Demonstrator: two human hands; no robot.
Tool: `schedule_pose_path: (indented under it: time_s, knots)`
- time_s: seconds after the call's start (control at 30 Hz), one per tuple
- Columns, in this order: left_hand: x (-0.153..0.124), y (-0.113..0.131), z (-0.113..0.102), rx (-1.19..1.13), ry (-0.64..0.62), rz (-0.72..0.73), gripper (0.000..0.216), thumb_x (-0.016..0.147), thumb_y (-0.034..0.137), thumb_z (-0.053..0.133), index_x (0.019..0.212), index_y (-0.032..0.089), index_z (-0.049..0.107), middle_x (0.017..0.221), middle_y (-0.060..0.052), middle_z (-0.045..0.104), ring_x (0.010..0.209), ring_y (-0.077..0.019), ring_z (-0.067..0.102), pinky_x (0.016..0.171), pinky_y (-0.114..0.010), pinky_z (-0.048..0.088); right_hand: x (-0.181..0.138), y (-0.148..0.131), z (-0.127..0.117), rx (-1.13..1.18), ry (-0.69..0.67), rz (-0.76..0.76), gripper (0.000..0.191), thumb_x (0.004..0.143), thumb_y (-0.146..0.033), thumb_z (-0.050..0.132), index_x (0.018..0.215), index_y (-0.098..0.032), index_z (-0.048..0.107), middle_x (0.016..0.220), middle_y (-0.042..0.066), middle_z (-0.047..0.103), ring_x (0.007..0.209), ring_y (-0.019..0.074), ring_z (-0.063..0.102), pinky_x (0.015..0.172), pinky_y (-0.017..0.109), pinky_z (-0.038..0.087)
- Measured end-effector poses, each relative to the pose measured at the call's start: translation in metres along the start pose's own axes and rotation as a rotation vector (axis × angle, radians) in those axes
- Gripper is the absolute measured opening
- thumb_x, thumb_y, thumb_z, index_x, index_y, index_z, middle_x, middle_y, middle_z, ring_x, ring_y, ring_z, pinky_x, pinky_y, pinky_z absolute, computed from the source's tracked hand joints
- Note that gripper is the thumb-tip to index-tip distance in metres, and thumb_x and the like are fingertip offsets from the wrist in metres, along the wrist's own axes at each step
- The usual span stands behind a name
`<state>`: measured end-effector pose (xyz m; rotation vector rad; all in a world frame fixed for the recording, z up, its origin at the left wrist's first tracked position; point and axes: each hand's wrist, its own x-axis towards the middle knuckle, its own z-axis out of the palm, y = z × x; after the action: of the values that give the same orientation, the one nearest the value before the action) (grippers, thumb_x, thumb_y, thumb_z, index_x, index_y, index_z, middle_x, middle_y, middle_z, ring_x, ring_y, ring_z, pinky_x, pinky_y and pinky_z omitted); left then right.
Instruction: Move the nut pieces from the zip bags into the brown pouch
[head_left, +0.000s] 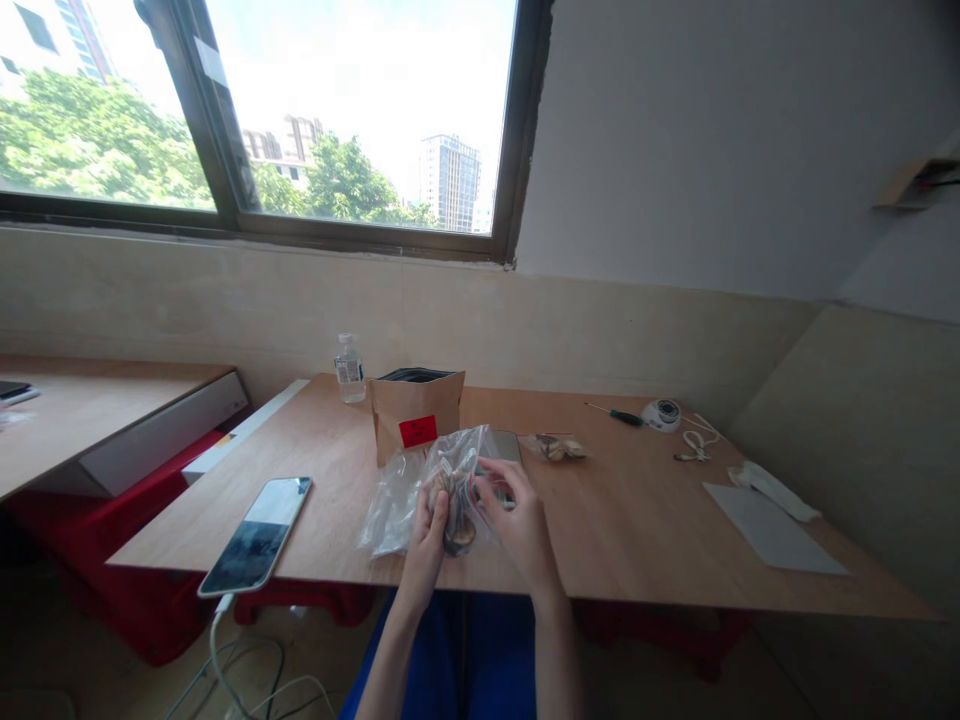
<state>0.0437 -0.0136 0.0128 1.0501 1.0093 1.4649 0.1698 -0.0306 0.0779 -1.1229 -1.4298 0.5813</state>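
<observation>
My left hand [429, 525] is closed around a clear zip bag [466, 448] at the near edge of the table. Brownish pieces that look like dried slices [460, 537] show inside the bag, low between my hands. The fingers of my right hand [517, 515] are bent in a pinch at the bag's red-lined edge. More crumpled clear plastic [388, 515] lies beside my left hand. Just behind stands an open brown paper pouch [390, 415] with a red label [418, 431]. A flat greyish object [508, 446] is partly hidden behind the bag and my right hand.
Another small bag of dried pieces [556, 447] lies to the right. A phone [259, 535] with a cable sits at the left edge. Farther back are a water bottle [349, 370], a screwdriver [624, 416], a white dome camera [661, 414] and a white sheet [776, 528].
</observation>
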Motion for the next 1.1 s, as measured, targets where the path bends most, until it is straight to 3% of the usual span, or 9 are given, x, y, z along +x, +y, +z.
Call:
schedule_pose_path:
  time_s: [0.13,0.23,0.37,0.6,0.7,0.87,1.1]
  knots:
    - [0.001,0.005,-0.001,0.026,0.033,0.068,0.046,0.079,0.051,0.054,0.114,0.021,0.058,0.122,-0.007,0.06,0.119,-0.0223,0.05,0.103,-0.036,0.037,0.006,0.009,0.007,0.025,-0.252,0.016,0.033,0.081,-0.032,0.058,0.112,-0.022,0.061,0.109,0.005,0.063,0.1,0.0196,0.059,0.09,0.033,0.047]
    - [0.002,0.007,-0.005,0.092,0.052,0.128,0.043,0.079,0.05,0.053,0.109,0.02,0.063,0.12,-0.007,0.062,0.12,-0.0239,0.05,0.104,-0.038,0.034,0.009,0.009,0.009,0.008,-0.328,0.044,0.038,0.076,-0.031,0.064,0.114,-0.024,0.061,0.107,0.003,0.065,0.098,0.0199,0.061,0.091,0.035,0.047]
    - [0.0,0.009,-0.009,0.165,0.047,0.124,0.041,0.08,0.048,0.054,0.107,0.02,0.066,0.119,-0.008,0.063,0.119,-0.0253,0.051,0.102,-0.039,0.036,0.011,0.001,0.014,0.01,-0.302,0.093,0.036,0.074,-0.028,0.065,0.11,-0.022,0.064,0.108,0.005,0.066,0.096,0.0208,0.063,0.088,0.035,0.048]
    - [0.0,0.009,-0.01,0.139,0.219,0.08,0.042,0.081,0.052,0.05,0.101,0.019,0.066,0.108,-0.007,0.068,0.111,-0.0238,0.057,0.097,-0.037,0.041,0.012,-0.003,0.027,0.106,-0.243,0.166,0.021,0.076,-0.024,0.061,0.093,-0.017,0.069,0.093,0.006,0.07,0.084,0.0191,0.066,0.077,0.031,0.052]
    - [0.001,0.006,-0.012,0.05,0.251,0.031,0.05,0.079,0.057,0.049,0.104,0.016,0.064,0.105,-0.008,0.068,0.104,-0.0218,0.061,0.09,-0.034,0.046,0.01,-0.004,0.027,0.107,-0.251,0.161,0.026,0.075,-0.026,0.063,0.098,-0.018,0.069,0.098,0.007,0.069,0.088,0.0197,0.065,0.079,0.032,0.052]
    - [0.002,0.003,-0.015,-0.088,0.23,-0.019,0.053,0.079,0.058,0.049,0.105,0.015,0.063,0.104,-0.008,0.068,0.096,-0.0185,0.064,0.084,-0.03,0.049,0.009,-0.002,0.024,0.141,-0.39,0.073,0.039,0.072,-0.017,0.064,0.11,-0.023,0.064,0.11,0.005,0.064,0.101,0.0193,0.061,0.088,0.033,0.05]
    - [0.004,0.009,-0.013,-0.263,0.199,-0.085,0.05,0.08,0.055,0.049,0.107,0.015,0.062,0.104,-0.009,0.069,0.093,-0.0187,0.065,0.08,-0.031,0.051,0.019,-0.002,0.023,0.16,-0.377,0.125,0.028,0.072,-0.011,0.059,0.097,-0.02,0.069,0.097,0.003,0.069,0.084,0.0168,0.065,0.076,0.029,0.053]
